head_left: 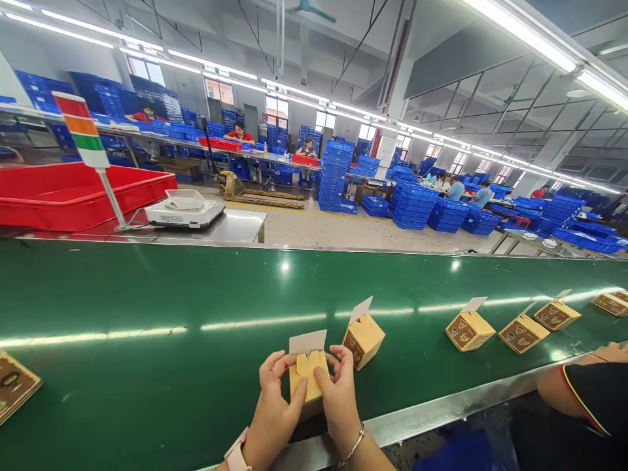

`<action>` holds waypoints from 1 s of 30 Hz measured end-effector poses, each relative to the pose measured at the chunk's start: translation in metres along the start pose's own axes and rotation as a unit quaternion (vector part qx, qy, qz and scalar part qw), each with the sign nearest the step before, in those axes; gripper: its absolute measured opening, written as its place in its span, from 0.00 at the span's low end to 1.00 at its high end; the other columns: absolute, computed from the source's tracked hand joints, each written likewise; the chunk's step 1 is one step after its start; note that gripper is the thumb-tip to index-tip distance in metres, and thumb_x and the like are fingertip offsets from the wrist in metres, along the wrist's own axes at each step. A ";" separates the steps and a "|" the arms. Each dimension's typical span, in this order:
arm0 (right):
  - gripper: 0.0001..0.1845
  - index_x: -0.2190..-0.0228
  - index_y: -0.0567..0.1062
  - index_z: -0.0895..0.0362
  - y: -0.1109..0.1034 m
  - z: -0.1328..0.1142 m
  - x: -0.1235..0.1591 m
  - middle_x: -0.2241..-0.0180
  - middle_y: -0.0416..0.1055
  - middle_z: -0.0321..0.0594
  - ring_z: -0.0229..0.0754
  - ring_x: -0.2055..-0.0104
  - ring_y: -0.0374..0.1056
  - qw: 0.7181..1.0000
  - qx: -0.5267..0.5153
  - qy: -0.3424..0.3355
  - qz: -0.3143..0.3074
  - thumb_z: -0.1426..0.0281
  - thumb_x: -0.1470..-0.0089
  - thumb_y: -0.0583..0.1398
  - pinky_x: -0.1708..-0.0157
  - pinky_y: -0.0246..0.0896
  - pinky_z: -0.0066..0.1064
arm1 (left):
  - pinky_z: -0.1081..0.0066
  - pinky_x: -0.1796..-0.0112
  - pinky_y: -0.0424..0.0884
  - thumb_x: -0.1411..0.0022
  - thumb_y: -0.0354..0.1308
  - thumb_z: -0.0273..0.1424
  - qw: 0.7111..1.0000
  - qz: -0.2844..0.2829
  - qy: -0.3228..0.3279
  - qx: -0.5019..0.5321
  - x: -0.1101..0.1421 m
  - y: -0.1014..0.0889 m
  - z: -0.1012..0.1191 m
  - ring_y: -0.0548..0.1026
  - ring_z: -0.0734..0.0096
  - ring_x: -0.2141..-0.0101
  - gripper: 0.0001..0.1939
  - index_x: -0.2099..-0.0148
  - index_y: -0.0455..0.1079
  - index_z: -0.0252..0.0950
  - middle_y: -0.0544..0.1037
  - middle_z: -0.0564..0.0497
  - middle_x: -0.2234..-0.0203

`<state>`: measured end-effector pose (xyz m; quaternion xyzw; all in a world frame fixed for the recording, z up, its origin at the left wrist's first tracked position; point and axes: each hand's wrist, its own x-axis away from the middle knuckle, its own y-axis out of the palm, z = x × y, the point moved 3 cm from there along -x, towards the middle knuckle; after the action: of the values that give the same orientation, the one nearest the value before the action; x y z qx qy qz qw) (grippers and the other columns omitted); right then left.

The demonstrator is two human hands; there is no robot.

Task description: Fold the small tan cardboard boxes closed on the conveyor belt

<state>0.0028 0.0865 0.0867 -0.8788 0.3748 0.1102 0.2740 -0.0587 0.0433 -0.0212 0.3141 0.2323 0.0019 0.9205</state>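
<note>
The left hand [273, 399] and right hand [339, 399] hold a small cardboard box [305, 374] between them, fingers curled against its sides, its tall flap upright. It sits at the near edge of the green conveyor surface [196, 307], just beside a second box [363, 337].

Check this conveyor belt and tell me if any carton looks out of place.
One does: the printed carton at the left of the green conveyor belt lies flat, unlike the upright cartons further right with their top flaps raised, and the carton between the left hand and right hand.
</note>
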 end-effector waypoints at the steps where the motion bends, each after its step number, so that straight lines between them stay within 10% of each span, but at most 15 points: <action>1: 0.37 0.53 0.59 0.59 0.000 -0.005 0.000 0.50 0.61 0.49 0.43 0.47 0.62 1.000 -0.005 0.028 -0.004 0.62 0.68 0.59 0.54 0.64 0.30 | 0.60 0.51 0.67 0.41 0.53 0.43 0.999 0.005 -0.014 0.032 -0.001 0.002 0.004 0.71 0.63 0.54 0.24 0.48 0.57 0.34 0.66 0.40 0.53; 6: 0.37 0.54 0.59 0.59 -0.008 -0.025 -0.001 0.48 0.59 0.47 0.42 0.49 0.61 0.997 -0.009 0.075 -0.003 0.65 0.72 0.56 0.54 0.64 0.28 | 0.56 0.52 0.65 0.59 0.59 0.43 0.985 -0.028 -0.153 0.070 -0.025 0.003 0.035 0.67 0.57 0.56 0.29 0.56 0.58 0.35 0.68 0.43 0.60; 11: 0.38 0.52 0.59 0.60 -0.018 -0.013 -0.008 0.49 0.60 0.48 0.42 0.51 0.63 0.995 -0.023 0.092 -0.010 0.70 0.72 0.54 0.55 0.66 0.28 | 0.64 0.57 0.67 0.66 0.60 0.36 0.846 -0.240 -0.390 0.272 -0.035 0.029 0.059 0.73 0.58 0.58 0.40 0.48 0.56 0.31 0.72 0.41 0.57; 16: 0.28 0.52 0.61 0.61 -0.043 0.003 -0.022 0.52 0.64 0.52 0.40 0.53 0.66 0.996 0.032 -0.078 0.033 0.66 0.56 0.58 0.55 0.67 0.30 | 0.65 0.55 0.67 0.68 0.66 0.39 0.827 -0.254 -0.400 0.301 -0.033 0.041 0.065 0.73 0.57 0.56 0.45 0.47 0.55 0.29 0.71 0.37 0.53; 19: 0.20 0.52 0.61 0.60 -0.074 -0.023 -0.025 0.53 0.64 0.51 0.38 0.52 0.65 0.910 0.164 -0.365 0.107 0.64 0.43 0.54 0.56 0.66 0.30 | 0.64 0.50 0.64 0.67 0.66 0.55 0.864 -0.221 -0.358 0.275 -0.031 0.035 0.056 0.69 0.58 0.51 0.51 0.46 0.55 0.29 0.69 0.36 0.50; 22: 0.17 0.53 0.64 0.59 -0.110 -0.059 -0.030 0.52 0.63 0.48 0.42 0.48 0.61 0.732 0.352 -0.545 0.206 0.67 0.44 0.55 0.49 0.60 0.39 | 0.63 0.46 0.61 0.67 0.63 0.61 0.904 -0.151 -0.330 0.228 -0.023 0.017 0.046 0.67 0.58 0.48 0.49 0.50 0.60 0.32 0.71 0.39 0.51; 25: 0.21 0.53 0.68 0.57 -0.139 -0.079 -0.051 0.49 0.64 0.47 0.49 0.46 0.58 0.670 0.515 -0.508 0.167 0.59 0.47 0.58 0.50 0.57 0.47 | 0.65 0.47 0.62 0.61 0.62 0.59 0.921 -0.083 -0.311 0.219 -0.012 -0.006 0.046 0.69 0.60 0.51 0.40 0.55 0.63 0.34 0.73 0.42 0.56; 30: 0.24 0.54 0.73 0.51 -0.159 -0.074 -0.074 0.42 0.60 0.39 0.55 0.40 0.52 0.736 0.619 -0.266 0.065 0.56 0.53 0.61 0.48 0.53 0.54 | 0.70 0.57 0.66 0.59 0.63 0.57 0.928 -0.042 -0.318 0.189 0.000 -0.035 0.047 0.73 0.63 0.56 0.33 0.60 0.65 0.35 0.76 0.46 0.62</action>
<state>0.0644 0.1795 0.2405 -0.4237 0.3283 0.1004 0.8382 -0.0432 -0.0113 -0.0090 0.4567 -0.0638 -0.1812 0.8686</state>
